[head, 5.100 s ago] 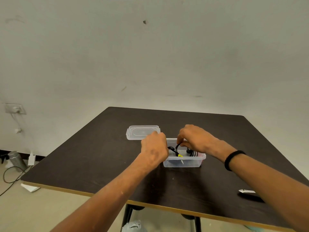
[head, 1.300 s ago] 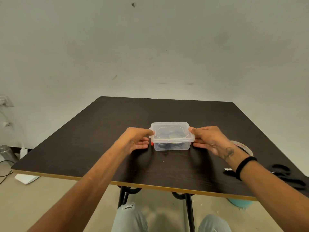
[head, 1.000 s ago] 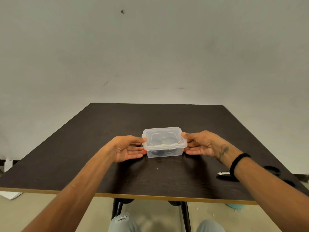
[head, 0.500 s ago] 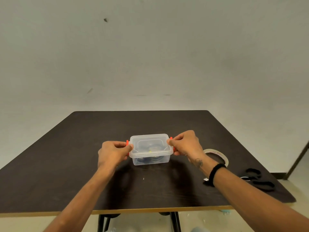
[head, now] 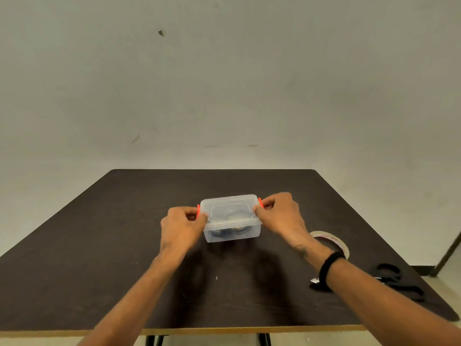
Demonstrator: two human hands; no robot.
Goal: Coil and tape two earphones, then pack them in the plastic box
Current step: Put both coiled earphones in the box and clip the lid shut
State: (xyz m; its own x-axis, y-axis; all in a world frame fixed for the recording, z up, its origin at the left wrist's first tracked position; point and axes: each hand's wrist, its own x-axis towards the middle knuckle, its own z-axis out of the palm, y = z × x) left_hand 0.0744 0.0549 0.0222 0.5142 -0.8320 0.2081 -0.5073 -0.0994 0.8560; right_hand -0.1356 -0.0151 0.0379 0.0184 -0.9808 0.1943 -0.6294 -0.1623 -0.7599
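Looks like a bare, plain workroom or makeshift recording room rather than a lived-in home. Shown by a scuffed, unpainted-looking wall (head: 224, 83) with small marks, a single dark counter (head: 99, 245) on thin black legs with a raw wooden edge, pale floor (head: 446, 290) at the right, and simple craft supplies (a tape roll (head: 333, 242), black scissors (head: 396, 280)).

A clear plastic box (head: 230, 222) is sitting upright near the middle of the dark tabletop (head: 99, 245), its see-through lid (head: 228, 208) lying flat on top. An orange clip (head: 198, 211) is showing at its left end and another (head: 260, 202) at its right. Dark coiled earphones (head: 228, 232) are showing dimly through the front wall, their details blurred.
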